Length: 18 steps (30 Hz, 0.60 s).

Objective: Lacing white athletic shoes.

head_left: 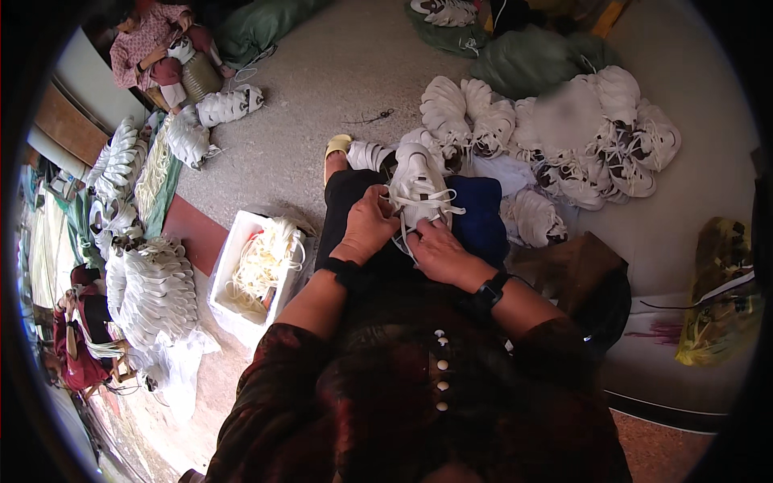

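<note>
A white lace-up shoe [418, 171] lies across my lap, toe pointing away from me. White laces cross its front and loose ends stick out to the sides. My left hand [372, 223] is at the shoe's left edge, thumb and forefinger pinched on a shoelace. At the ankle opening, my right hand [442, 251] has its fingers bent together against the shoe and lace. What exactly lies between those fingers is partly hidden. Dark trousers and a blue cloth [477, 217] are under and beside the shoe.
A white box [233, 256] of loose laces stands left of my legs. White shoes [564, 149] are heaped at right; stacked shoes [153, 286] lie at left. Green sacks [531, 63] lie farther off. Two other people [153, 44] sit working at the left. Scissors [380, 115] are on the floor.
</note>
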{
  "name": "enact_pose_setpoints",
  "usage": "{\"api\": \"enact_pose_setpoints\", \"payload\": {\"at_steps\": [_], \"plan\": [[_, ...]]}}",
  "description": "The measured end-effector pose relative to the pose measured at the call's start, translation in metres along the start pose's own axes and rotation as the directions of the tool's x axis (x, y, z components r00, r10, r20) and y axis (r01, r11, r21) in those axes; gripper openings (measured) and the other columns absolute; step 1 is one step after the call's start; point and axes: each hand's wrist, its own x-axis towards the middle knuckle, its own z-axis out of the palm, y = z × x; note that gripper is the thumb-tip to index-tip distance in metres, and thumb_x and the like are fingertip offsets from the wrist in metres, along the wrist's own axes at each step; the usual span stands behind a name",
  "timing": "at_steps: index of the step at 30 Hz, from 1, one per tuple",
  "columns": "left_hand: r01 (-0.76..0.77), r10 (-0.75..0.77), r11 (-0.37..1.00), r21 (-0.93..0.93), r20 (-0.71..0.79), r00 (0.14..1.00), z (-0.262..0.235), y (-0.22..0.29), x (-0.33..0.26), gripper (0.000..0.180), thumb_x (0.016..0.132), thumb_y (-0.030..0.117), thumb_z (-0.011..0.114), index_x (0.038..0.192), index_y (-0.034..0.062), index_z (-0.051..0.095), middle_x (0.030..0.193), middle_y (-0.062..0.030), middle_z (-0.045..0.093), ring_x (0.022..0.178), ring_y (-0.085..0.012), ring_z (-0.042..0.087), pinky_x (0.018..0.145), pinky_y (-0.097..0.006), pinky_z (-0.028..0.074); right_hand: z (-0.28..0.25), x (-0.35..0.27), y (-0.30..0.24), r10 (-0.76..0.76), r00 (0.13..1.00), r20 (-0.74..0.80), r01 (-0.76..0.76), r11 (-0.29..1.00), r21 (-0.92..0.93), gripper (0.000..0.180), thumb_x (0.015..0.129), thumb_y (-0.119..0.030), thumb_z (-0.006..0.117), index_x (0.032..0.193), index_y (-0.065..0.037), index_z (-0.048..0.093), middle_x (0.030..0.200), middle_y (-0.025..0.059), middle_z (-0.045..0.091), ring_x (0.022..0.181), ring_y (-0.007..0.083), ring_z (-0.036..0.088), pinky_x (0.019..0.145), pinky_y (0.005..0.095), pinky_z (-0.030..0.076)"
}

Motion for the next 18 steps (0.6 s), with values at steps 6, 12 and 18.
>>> {"api": "enact_pose_setpoints", "payload": {"at_steps": [6, 12, 18], "plan": [[0.06, -0.08, 0.897, -0.437, -0.027, 0.996, -0.008, -0.014, 0.0, 0.042, 0.075, 0.017, 0.071, 0.105, -0.0044, 0.049, 0.08, -0.0057, 0.059, 0.071, -0.012, 0.057, 0.065, -0.024, 0.048, -0.004, -0.003, 0.004, 0.12, 0.978, -0.168, -0.074, 0.962, 0.262, 0.028, 0.062, -0.006, 0.068, 0.083, -0.003, 0.051, 0.078, 0.0141, 0.054, 0.079, 0.0355, 0.055, 0.068, 0.0451, 0.043], [0.197, -0.289, 0.675, -0.711, -0.009, 0.957, -0.017, -0.018, -0.001, 0.016, 0.088, 0.019, 0.057, 0.091, 0.0038, 0.058, 0.077, -0.0022, 0.059, 0.067, -0.009, 0.054, 0.061, -0.023, 0.046, -0.049, -0.02, 0.009, 0.481, 0.79, -0.38, -0.012, 0.632, 0.775, 0.038, 0.073, 0.001, 0.066, 0.108, 0.001, 0.052, 0.094, 0.0071, 0.063, 0.085, 0.0109, 0.059, 0.076, 0.0262, 0.047], [0.135, -0.187, 0.721, -0.68, -0.003, 0.982, -0.008, -0.022, -0.001, 0.011, 0.087, 0.013, 0.056, 0.088, 0.002, 0.058, 0.075, -0.0008, 0.059, 0.064, -0.0076, 0.052, 0.059, -0.021, 0.044, -0.015, -0.002, -0.019, 0.175, 0.983, -0.063, -0.165, 0.977, 0.138, 0.032, 0.066, -0.003, 0.068, 0.092, 0.0, 0.05, 0.082, 0.022, 0.058, 0.079, 0.0419, 0.056, 0.066, 0.0413, 0.046]]}}
